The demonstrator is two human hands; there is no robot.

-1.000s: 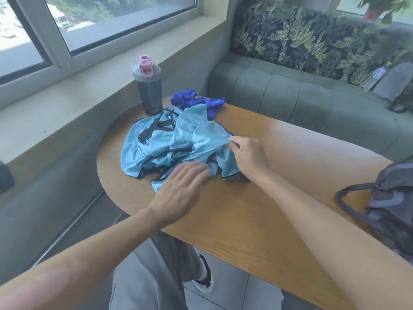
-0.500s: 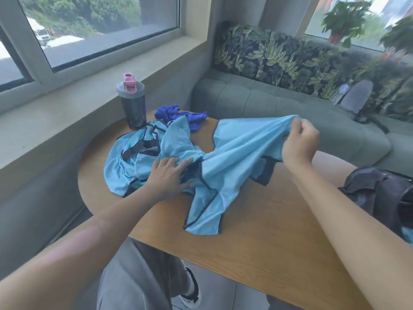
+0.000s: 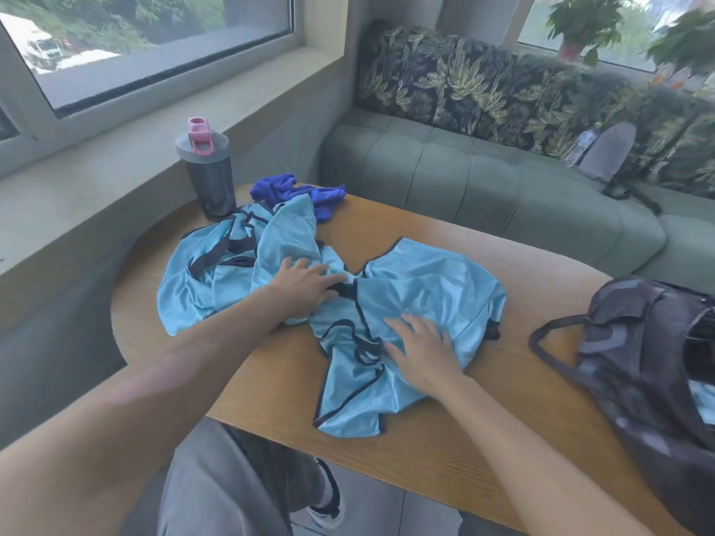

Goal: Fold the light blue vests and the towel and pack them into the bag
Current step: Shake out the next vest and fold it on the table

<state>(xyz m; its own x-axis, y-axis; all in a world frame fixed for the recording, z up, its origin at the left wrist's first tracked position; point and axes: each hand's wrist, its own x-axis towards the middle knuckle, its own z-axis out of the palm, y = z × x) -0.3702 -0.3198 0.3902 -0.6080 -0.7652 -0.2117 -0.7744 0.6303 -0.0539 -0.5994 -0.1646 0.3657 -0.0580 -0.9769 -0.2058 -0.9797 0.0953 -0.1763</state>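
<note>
One light blue vest (image 3: 425,292) with dark trim lies spread in the middle of the wooden table (image 3: 445,450). My right hand (image 3: 419,352) rests flat on its lower part, fingers straight. A crumpled pile of more light blue vests (image 3: 228,272) sits to the left. My left hand (image 3: 305,286) presses on the fabric where the pile meets the spread vest, fingers extended. A dark blue towel (image 3: 298,193) lies bunched behind the pile. The dark patterned bag (image 3: 650,377) stands open at the table's right edge, its strap looping toward the vest.
A grey bottle (image 3: 209,174) with a pink cap stands at the table's far left, by the window ledge. A green sofa (image 3: 483,183) with leaf-print cushions runs behind the table. My grey-trousered legs and a shoe show below the table's near edge.
My right hand pulled one vest out of the pile and lifted it to the right, then laid it down on the table; it now lies flat on it. My left hand stayed on the pile.
</note>
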